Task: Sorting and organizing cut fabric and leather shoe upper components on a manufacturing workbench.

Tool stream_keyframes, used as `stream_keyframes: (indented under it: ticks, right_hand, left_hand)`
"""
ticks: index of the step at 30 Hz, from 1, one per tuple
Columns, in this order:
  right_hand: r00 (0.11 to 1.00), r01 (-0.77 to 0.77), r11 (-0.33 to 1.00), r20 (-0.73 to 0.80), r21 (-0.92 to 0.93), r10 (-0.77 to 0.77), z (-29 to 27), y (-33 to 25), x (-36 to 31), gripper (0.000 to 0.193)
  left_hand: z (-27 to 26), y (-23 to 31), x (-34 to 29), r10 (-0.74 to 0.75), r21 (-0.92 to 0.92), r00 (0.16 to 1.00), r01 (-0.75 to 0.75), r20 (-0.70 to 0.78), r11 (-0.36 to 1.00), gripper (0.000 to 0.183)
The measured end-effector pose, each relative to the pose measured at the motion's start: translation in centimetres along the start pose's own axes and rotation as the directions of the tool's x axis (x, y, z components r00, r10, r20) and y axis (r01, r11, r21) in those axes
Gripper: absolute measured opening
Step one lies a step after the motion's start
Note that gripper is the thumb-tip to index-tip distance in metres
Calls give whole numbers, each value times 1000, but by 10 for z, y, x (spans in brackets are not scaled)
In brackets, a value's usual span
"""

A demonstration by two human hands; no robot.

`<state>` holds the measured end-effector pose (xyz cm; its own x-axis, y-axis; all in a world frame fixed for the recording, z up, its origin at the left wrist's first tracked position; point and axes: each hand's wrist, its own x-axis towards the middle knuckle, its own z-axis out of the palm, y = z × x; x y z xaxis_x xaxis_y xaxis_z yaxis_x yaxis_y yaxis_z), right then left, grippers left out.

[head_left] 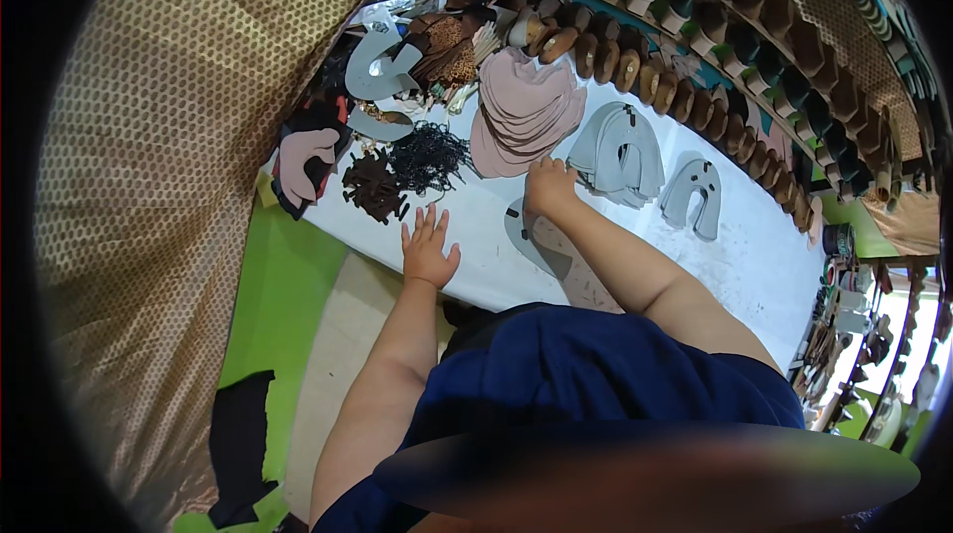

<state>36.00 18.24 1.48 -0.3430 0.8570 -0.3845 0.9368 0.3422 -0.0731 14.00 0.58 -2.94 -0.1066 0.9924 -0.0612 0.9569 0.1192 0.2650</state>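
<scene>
Fingers spread, my left hand (pixel 429 253) is over the near edge of the white table, just below a pile of small dark brown strips (pixel 374 188) and a tangle of black laces (pixel 429 158). It holds nothing. My right hand (pixel 549 188) has its fingers curled at the lower edge of a fanned stack of pink shoe-upper pieces (pixel 524 111). What those fingers grip, if anything, is hidden. Partly under the right hand and forearm lies a grey curved piece (pixel 534 243) with small dark marks. To its right sits a stack of similar grey pieces (pixel 617 151).
Another grey horseshoe-shaped set (pixel 692 198) lies farther right on the white table (pixel 735 265). Grey cutouts (pixel 372 71) and leopard-print scraps (pixel 452 57) crowd the far left. Rows of shoe lasts (pixel 627 68) line the back. A patterned curtain (pixel 179 186) hangs at left.
</scene>
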Motion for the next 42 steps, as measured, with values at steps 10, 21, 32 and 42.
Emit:
stream_keyframes:
  ticks: [10,21,32,42]
  right_hand:
    - [991,-71,996,110,-61,78,4,-13,20,95]
    - [991,-71,997,113,4,70,-7,-12,10,98]
    - [927,345,924,-213,167,-308,34,18,-37,49]
    - [888,441,844,-286,305,-361,16,65,-53,11]
  left_hand:
    - [-3,0,2,0,16,1000,0,12,1000,72]
    - [1,0,-1,9,-12,1000,-9,-3,1000,72]
    - [-5,1,-1,-6,19,1000,6,13,1000,72]
    - [-1,7,0,40,-2,999,-40,-19,999,71]
